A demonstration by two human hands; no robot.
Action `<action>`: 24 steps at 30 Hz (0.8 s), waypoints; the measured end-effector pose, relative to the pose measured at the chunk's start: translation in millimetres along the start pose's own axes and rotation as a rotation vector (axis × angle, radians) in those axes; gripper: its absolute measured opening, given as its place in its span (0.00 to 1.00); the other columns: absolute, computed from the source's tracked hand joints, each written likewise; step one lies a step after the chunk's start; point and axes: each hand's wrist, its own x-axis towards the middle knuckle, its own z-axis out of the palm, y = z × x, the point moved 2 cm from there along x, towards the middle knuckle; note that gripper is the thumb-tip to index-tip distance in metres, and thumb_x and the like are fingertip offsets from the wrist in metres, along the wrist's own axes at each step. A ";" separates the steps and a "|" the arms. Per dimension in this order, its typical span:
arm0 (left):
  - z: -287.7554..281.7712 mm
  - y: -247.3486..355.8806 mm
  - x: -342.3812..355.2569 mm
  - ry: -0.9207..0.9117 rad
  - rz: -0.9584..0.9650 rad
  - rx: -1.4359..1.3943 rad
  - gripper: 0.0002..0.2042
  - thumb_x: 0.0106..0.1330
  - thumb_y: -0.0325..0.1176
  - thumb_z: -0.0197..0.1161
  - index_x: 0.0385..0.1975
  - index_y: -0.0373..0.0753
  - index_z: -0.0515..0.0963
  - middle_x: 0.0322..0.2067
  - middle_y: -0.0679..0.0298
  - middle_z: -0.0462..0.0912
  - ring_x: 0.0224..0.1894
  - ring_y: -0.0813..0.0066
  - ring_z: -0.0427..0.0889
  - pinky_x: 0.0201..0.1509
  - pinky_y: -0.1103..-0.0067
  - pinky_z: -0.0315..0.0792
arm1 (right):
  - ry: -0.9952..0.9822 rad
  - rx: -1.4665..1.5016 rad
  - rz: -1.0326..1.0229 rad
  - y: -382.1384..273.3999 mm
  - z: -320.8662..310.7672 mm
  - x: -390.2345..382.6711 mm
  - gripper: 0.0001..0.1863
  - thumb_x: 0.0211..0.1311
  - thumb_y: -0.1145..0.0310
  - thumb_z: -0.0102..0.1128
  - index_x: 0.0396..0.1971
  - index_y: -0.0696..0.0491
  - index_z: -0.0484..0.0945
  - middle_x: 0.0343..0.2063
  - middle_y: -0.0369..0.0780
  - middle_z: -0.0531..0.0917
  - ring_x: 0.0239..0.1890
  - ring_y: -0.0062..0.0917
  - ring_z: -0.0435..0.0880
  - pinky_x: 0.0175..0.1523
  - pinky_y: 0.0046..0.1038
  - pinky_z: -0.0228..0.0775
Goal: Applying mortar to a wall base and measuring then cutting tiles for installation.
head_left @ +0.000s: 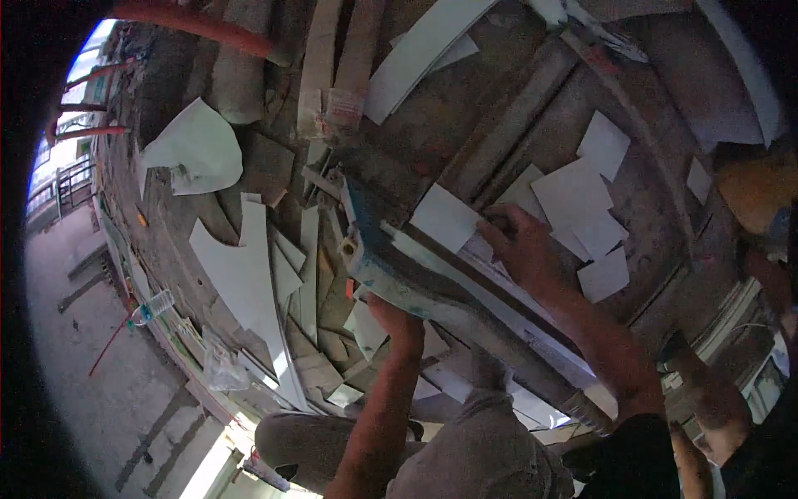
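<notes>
My right hand [524,245] pinches the right corner of a flat white square piece [450,218] between thumb and fingers. That piece lies at the upper side of a long metal rail [490,291]. A worn blue-grey metal tool [391,270] with a long bar runs from the middle toward the lower right. My left hand [395,320] is at the near edge of this tool, and its fingers are mostly hidden behind the metal. Beyond my right hand lies a loose cluster of white square pieces [573,200].
Cut white offcuts [249,283] litter the dusty ground at left, with a torn white sheet [199,150] farther off. A clear plastic bottle [154,308] lies near the left edge. Wooden strips [332,66] stretch away at the top. Another person's arm [769,287] shows at far right.
</notes>
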 end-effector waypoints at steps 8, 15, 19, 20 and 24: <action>-22.6 -64.5 9.5 -0.259 -0.344 -0.351 0.28 0.82 0.53 0.46 0.73 0.41 0.67 0.66 0.56 0.76 0.65 0.57 0.77 0.70 0.59 0.73 | 0.099 0.212 0.088 -1.8 -6.3 2.3 0.25 0.74 0.56 0.64 0.58 0.61 0.78 0.42 0.48 0.88 0.39 0.36 0.86 0.47 0.36 0.77; -61.1 -118.6 17.5 -0.491 -0.525 -0.535 0.25 0.82 0.51 0.49 0.71 0.43 0.69 0.65 0.57 0.76 0.63 0.60 0.78 0.67 0.62 0.75 | 0.116 0.275 0.046 -0.6 -9.0 18.6 0.25 0.75 0.57 0.63 0.59 0.61 0.75 0.41 0.50 0.87 0.38 0.36 0.87 0.48 0.40 0.79; -55.0 -111.8 17.5 -0.460 -0.527 -0.527 0.23 0.80 0.49 0.53 0.65 0.41 0.72 0.59 0.57 0.79 0.58 0.60 0.80 0.63 0.63 0.76 | 0.065 0.490 0.206 8.6 -4.6 14.1 0.26 0.73 0.55 0.62 0.58 0.62 0.75 0.43 0.55 0.86 0.45 0.48 0.86 0.57 0.47 0.75; -48.5 -105.2 18.1 -0.443 -0.509 -0.494 0.22 0.79 0.48 0.54 0.63 0.40 0.73 0.57 0.57 0.80 0.56 0.60 0.81 0.62 0.63 0.77 | 0.154 0.254 0.066 5.7 -6.7 14.0 0.25 0.74 0.56 0.61 0.58 0.61 0.75 0.44 0.54 0.86 0.46 0.48 0.85 0.57 0.47 0.75; -7.9 -59.6 12.3 -0.283 -0.369 -0.252 0.19 0.76 0.45 0.58 0.56 0.36 0.77 0.49 0.56 0.83 0.50 0.60 0.84 0.57 0.64 0.78 | 0.160 0.085 0.111 -1.1 -7.4 17.2 0.24 0.75 0.55 0.59 0.57 0.61 0.75 0.43 0.51 0.86 0.45 0.42 0.86 0.55 0.45 0.76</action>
